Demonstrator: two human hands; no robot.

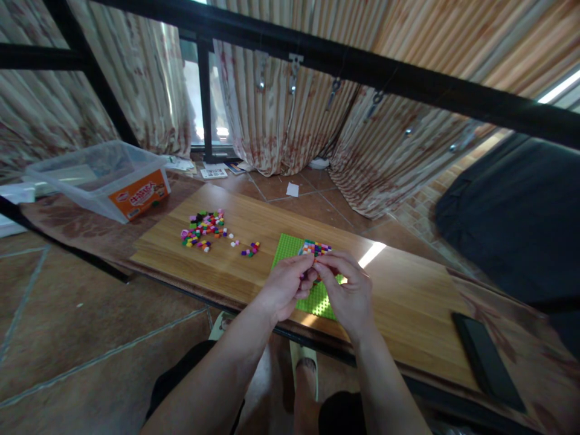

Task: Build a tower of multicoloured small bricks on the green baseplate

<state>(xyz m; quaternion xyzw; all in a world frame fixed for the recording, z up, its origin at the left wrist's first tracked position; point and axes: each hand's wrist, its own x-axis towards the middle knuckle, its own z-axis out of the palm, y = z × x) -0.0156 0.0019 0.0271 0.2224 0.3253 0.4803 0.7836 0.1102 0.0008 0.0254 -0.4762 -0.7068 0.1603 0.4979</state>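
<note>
Over the green studded baseplate (284, 246), my left hand (290, 281) and my right hand (348, 287) meet fingertip to fingertip. Both are closed in a pinch; whatever sits between the fingers is hidden or too small to name. Rows of small multicoloured building bricks (317, 246) are set on the baseplate just beyond my fingers, and my hands cover part of them. To the left, a loose pile of small coloured bricks (208, 225) lies on the wooden board. A smaller cluster of bricks (251, 249) rests between that pile and the baseplate.
A clear plastic box (99, 178) with an orange label stands at the far left of the wooden board (408, 290). A black phone-like slab (487, 359) lies at the right end. A dark metal bar (317, 51) with hanging clips crosses ahead, before the curtains (281, 115).
</note>
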